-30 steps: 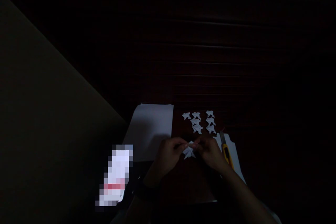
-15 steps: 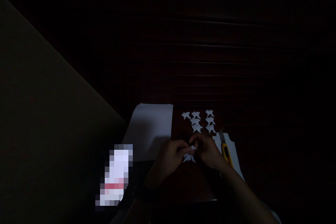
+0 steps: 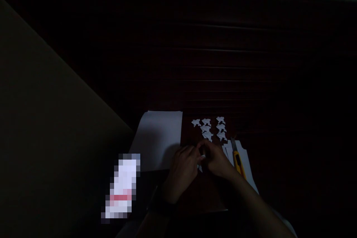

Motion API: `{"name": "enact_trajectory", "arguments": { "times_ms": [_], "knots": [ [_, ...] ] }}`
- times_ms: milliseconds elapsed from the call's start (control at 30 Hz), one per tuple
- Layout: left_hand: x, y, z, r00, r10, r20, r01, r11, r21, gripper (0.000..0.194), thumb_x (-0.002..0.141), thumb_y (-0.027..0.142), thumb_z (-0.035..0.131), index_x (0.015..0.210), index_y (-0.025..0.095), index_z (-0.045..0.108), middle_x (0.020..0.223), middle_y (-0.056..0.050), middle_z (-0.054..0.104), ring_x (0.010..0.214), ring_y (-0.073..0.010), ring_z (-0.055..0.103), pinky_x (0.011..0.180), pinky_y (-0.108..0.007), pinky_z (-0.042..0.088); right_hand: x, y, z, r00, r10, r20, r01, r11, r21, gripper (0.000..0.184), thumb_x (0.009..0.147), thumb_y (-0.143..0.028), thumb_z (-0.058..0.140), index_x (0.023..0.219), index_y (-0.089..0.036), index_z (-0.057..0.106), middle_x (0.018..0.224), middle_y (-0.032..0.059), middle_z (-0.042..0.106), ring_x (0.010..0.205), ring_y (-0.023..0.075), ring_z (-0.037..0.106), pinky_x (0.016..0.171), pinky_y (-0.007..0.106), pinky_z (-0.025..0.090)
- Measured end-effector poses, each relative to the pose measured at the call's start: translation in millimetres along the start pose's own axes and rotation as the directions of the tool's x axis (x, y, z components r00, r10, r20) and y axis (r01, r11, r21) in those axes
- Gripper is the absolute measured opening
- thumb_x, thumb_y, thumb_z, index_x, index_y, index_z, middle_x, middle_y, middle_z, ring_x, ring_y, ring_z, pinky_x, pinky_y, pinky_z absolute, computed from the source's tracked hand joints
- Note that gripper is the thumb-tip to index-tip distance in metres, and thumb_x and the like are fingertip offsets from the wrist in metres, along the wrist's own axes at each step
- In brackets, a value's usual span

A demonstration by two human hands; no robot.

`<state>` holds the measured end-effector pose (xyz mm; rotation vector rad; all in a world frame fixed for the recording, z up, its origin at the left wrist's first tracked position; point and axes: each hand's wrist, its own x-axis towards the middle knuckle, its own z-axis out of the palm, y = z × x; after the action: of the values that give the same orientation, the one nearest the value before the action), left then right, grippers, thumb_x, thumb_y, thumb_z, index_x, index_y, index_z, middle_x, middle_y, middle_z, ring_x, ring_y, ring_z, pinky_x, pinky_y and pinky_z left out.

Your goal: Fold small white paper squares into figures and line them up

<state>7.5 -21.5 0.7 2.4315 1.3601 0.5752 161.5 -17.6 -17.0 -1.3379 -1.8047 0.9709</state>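
Observation:
My left hand point(image 3: 184, 167) and my right hand point(image 3: 216, 156) meet over the dark table, their fingers closed on a small folded piece of white paper point(image 3: 200, 168). Most of that paper is hidden behind the fingers; a pointed tip shows below them and a bit of white between them. Just beyond lie several small folded paper figures point(image 3: 206, 128), angular and white, set out in columns. To the right of my right hand, a yellow utility knife point(image 3: 238, 163) with its blade pointing away rests on white paper sheets point(image 3: 249, 167).
A stack of white paper point(image 3: 160, 134) lies to the left at the back. Nearer on the left is a bright, pixelated rectangular object point(image 3: 122, 186). A pale wall point(image 3: 55, 119) rises on the left, and dark slatted panelling point(image 3: 223, 65) stands behind. The scene is very dim.
My left hand has turned and moved over the folded paper, covering more of it. My right hand's fingers have shifted left, close against the left fingers.

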Motion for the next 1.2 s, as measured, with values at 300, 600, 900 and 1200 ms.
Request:
{"name": "enact_trajectory", "arguments": {
  "times_ms": [300,600,900,1200],
  "knots": [
    [-1,-9,-3.1,0.997,-0.012,0.076,0.011,1.000,0.010,0.010,0.083,0.014,0.051,0.082,0.020,0.059,0.080,-0.002,0.064,0.075,-0.0168,0.058,0.068,-0.030,0.038,-1,1,-8,0.987,-0.027,0.157,0.027,1.000,-0.002,0.031,0.063,-0.008,0.065,0.090,-0.021,0.056,0.076,-0.0035,0.059,0.064,0.0114,0.051,0.056,0.020,0.038],
    [0,-6,-6.4,0.998,-0.011,0.054,0.015,0.996,-0.086,0.012,0.082,0.015,0.052,0.081,0.020,0.063,0.080,-0.002,0.065,0.076,-0.0173,0.059,0.071,-0.030,0.039,1,-3,-4,0.994,-0.050,0.100,0.053,0.998,-0.035,0.027,0.064,-0.007,0.064,0.086,-0.021,0.056,0.069,-0.0048,0.057,0.061,0.0108,0.051,0.054,0.020,0.036],
    [3,-13,-6.6,0.990,-0.142,0.006,0.133,0.913,-0.385,0.016,0.083,0.025,0.055,0.075,0.022,0.068,0.078,0.000,0.069,0.072,-0.0147,0.061,0.064,-0.026,0.040,1,0,-11,0.995,0.044,0.091,-0.052,0.994,0.095,0.043,0.064,-0.011,0.071,0.102,-0.023,0.057,0.066,-0.0056,0.056,0.058,0.0113,0.054,0.052,0.020,0.039],
    [5,-10,-6.6,0.949,-0.315,0.003,0.263,0.785,-0.562,0.017,0.074,0.032,0.065,0.087,0.022,0.068,0.085,-0.002,0.071,0.076,-0.0173,0.064,0.064,-0.026,0.046,6,2,-15,0.992,0.120,-0.045,-0.105,0.964,0.244,0.032,0.061,-0.014,0.073,0.089,-0.021,0.060,0.060,-0.0062,0.054,0.053,0.0099,0.050,0.049,0.019,0.038]
  ]
}}
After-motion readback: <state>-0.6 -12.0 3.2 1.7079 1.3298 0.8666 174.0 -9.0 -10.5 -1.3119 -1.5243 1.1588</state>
